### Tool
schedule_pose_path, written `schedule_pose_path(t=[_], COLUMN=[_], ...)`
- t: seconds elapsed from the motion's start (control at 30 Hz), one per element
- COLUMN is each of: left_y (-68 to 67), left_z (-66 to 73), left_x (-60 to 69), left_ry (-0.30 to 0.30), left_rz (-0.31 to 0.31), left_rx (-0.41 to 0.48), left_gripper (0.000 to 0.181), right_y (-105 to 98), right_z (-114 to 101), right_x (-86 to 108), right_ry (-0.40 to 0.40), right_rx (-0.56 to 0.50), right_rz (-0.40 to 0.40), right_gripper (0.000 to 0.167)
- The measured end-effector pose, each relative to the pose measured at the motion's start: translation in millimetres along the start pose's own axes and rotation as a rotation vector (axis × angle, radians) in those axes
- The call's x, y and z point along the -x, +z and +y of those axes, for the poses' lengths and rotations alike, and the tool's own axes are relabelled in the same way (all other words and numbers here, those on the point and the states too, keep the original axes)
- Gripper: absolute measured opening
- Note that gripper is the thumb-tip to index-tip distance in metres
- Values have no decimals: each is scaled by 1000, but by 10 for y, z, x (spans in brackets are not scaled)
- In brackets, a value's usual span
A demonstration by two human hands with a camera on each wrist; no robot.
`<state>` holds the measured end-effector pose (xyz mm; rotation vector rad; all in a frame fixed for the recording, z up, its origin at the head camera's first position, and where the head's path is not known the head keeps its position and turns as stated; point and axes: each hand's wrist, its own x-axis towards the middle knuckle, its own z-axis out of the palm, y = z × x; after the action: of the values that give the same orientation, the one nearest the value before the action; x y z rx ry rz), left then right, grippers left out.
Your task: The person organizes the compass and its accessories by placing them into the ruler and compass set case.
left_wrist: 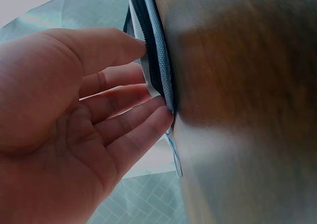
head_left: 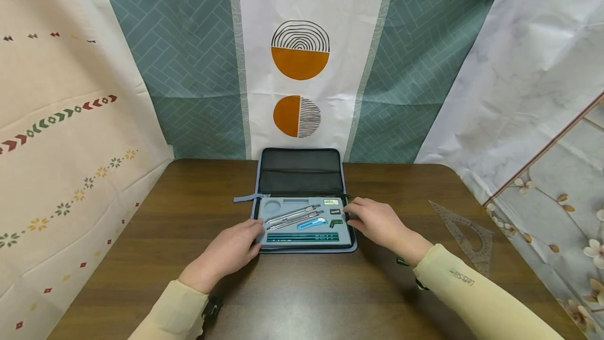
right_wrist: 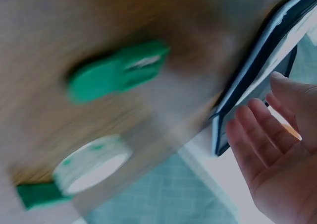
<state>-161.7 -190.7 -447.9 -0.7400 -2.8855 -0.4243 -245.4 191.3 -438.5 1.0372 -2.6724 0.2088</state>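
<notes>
1 case [head_left: 302, 182], left hand [head_left: 234, 246] touching

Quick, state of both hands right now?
Left hand: open, touching the zip case at its left edge.
Right hand: open, at the zip case's right edge; contact unclear.

The rectangular black fabric case [head_left: 300, 161] with blue zippered edging lies open on the brown wooden tabletop [head_left: 302, 287], lid at the rear. The base contains a light-blue moulded tray [head_left: 344, 239] carrying two slender silver metal drawing instruments [head_left: 292, 213].
</notes>
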Motion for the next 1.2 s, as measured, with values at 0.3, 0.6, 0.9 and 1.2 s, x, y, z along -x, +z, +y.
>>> schedule_pose_path(t=[0.3, 0.6, 0.9, 1.2], left_y=[-10, 0, 19, 19], left_z=[4, 6, -10, -8], left_x=[2, -2, -34, -18], left_ry=[-14, -10, -4, -25], left_rz=[-20, -14, -1, -18], left_rx=[-3, -3, -8, 6], left_gripper=[27, 26, 27, 27], right_y=[-176, -296, -378, -403], right_z=[212, 378, 531, 598], right_x=[278, 484, 660, 752], right_ry=[38, 91, 125, 123], right_rx=[52, 64, 72, 27], right_rz=[18, -19, -70, -131], right_gripper=[32, 33, 35, 37])
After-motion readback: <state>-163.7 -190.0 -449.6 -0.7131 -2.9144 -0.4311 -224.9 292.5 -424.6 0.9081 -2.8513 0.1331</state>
